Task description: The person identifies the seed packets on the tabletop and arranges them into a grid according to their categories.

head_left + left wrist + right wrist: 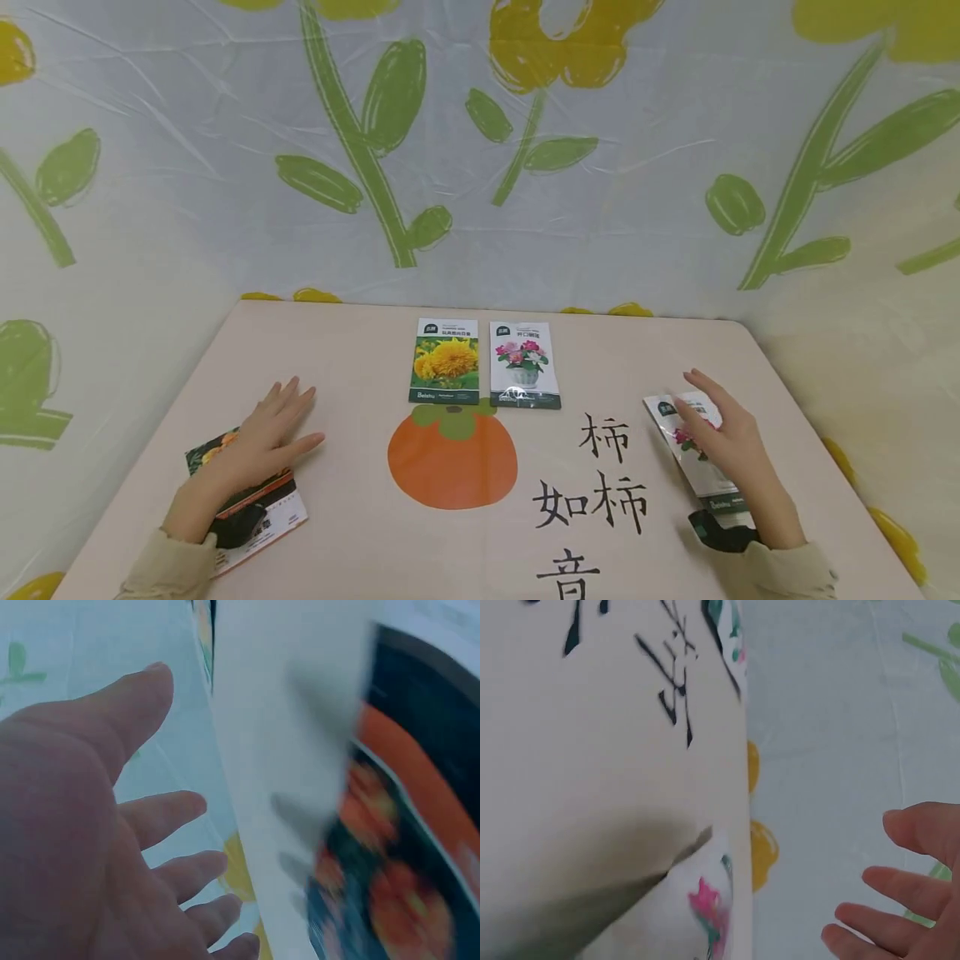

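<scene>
Two flat, glossy packets lie on the pale beige desk (345,500): one black-and-orange with a white end (264,493) under the left hand (258,446), one white with pink flowers (692,467) under the right hand (731,437). Both hands are spread wide, holding nothing. A low sweep could catch a packet's edge and skew it. The head view overlaps right fingers and packet; the right wrist view shows them apart.

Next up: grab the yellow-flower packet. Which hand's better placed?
Left, I'd say. The left hand is open and nearer the yellow-flower packet, with only bare table between. The right hand, also open, is farther off, with a pink-flower packet in between.
</scene>
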